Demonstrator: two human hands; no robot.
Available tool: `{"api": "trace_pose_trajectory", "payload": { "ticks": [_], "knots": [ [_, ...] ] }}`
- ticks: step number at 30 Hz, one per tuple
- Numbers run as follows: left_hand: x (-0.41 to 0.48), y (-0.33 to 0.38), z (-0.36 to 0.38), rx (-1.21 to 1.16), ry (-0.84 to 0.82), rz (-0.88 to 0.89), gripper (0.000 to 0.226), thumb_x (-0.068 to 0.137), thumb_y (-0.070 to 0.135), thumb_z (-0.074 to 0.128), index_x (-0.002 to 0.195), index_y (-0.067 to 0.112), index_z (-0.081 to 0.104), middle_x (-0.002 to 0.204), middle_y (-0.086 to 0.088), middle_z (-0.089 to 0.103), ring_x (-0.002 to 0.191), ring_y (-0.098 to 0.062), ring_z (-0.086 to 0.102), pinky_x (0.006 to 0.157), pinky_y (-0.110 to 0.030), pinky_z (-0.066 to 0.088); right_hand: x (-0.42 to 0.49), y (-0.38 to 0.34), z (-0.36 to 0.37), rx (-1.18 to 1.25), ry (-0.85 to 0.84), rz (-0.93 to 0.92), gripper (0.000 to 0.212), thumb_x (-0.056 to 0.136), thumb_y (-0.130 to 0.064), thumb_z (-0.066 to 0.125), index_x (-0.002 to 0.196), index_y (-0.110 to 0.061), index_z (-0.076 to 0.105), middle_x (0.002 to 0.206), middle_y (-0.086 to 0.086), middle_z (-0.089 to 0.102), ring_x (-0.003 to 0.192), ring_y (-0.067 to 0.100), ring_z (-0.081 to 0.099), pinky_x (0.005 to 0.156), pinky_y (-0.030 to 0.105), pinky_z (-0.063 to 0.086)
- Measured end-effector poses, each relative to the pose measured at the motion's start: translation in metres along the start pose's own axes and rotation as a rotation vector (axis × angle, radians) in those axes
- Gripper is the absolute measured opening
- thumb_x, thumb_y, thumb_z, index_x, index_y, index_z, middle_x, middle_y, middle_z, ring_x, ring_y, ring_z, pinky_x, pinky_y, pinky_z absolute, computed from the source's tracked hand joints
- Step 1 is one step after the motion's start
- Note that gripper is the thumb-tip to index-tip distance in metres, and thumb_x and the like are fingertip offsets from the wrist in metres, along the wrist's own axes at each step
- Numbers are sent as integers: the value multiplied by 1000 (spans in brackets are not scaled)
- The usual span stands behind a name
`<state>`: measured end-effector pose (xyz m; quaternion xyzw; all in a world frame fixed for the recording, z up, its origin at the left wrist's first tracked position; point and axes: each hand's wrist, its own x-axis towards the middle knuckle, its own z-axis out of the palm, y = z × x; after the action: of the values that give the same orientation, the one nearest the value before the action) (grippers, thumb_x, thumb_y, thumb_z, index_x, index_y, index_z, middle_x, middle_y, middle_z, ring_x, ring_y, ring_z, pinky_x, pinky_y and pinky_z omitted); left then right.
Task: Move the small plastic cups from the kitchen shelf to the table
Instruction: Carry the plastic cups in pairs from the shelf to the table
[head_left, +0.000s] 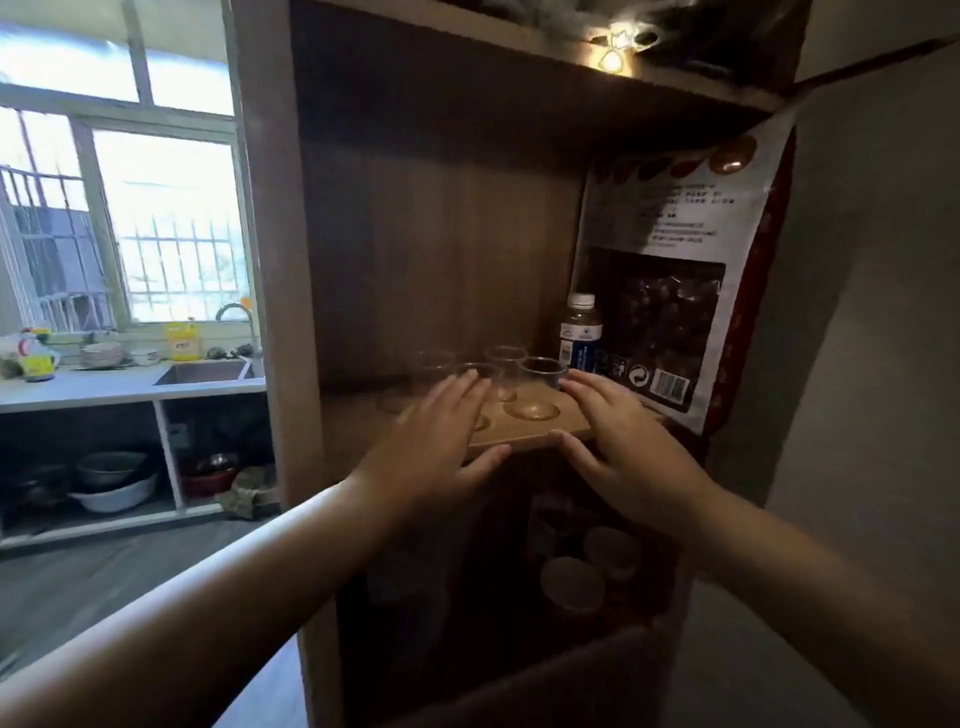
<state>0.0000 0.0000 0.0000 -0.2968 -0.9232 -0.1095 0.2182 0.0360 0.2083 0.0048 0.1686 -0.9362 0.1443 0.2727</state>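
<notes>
Several small clear plastic cups (543, 370) stand on a light wooden board (535, 434) with round hollows, on the middle level of a dark wooden kitchen shelf (441, 249). My left hand (441, 436) reaches over the board's left part, fingers spread above the cups, thumb at the board's front edge. My right hand (618, 431) is at the board's right end, fingers apart over its top and thumb under the front edge. Neither hand is closed around a cup. Whether the hands grip the board is unclear.
A small water bottle (581, 332) and a large snack bag (675, 291) stand right of the cups. Jars sit on the dark lower shelf (587, 566). To the left are a counter with a sink (202, 371), dishes, and bowls (111, 483) below a window.
</notes>
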Motion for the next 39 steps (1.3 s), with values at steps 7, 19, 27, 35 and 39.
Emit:
{"api": "trace_pose_trajectory", "payload": {
  "ticks": [7, 19, 27, 35, 39],
  "knots": [
    [48, -5, 31, -4, 10, -116, 68, 91, 48, 41, 146, 21, 11, 157, 2, 10, 142, -12, 4, 111, -33, 15, 57, 53, 34, 1, -40, -45, 57, 92, -42, 45, 142, -20, 28, 151, -4, 26, 137, 9, 20, 103, 22, 21],
    [78, -7, 49, 31, 143, -178, 49, 91, 34, 47, 136, 18, 35, 136, 1, 40, 130, -15, 27, 101, -28, 28, 88, 76, 57, 25, -10, -138, 52, 89, -30, 52, 137, -20, 36, 138, 0, 42, 127, 14, 32, 100, 30, 34],
    [89, -9, 52, -7, 186, -157, 35, 90, 28, 51, 123, 18, 48, 116, 2, 52, 106, -11, 42, 85, -19, 32, 89, 81, 53, 14, 22, -196, 32, 89, -22, 53, 121, -19, 52, 119, -1, 52, 110, 14, 41, 88, 27, 41],
    [79, -6, 43, 31, 236, -103, 6, 89, 21, 50, 86, 18, 54, 82, 7, 49, 79, -11, 44, 60, -17, 32, 78, 77, 45, 19, 93, -252, 17, 88, -15, 58, 104, -15, 63, 104, 2, 59, 97, 15, 48, 72, 23, 37],
    [60, -1, 29, 40, 270, -79, 8, 87, 21, 53, 82, 17, 55, 79, 4, 52, 76, -11, 45, 60, -19, 38, 68, 68, 37, 47, 127, -262, 15, 86, -18, 59, 100, -16, 64, 100, -1, 59, 92, 12, 50, 71, 23, 42]
  ]
}}
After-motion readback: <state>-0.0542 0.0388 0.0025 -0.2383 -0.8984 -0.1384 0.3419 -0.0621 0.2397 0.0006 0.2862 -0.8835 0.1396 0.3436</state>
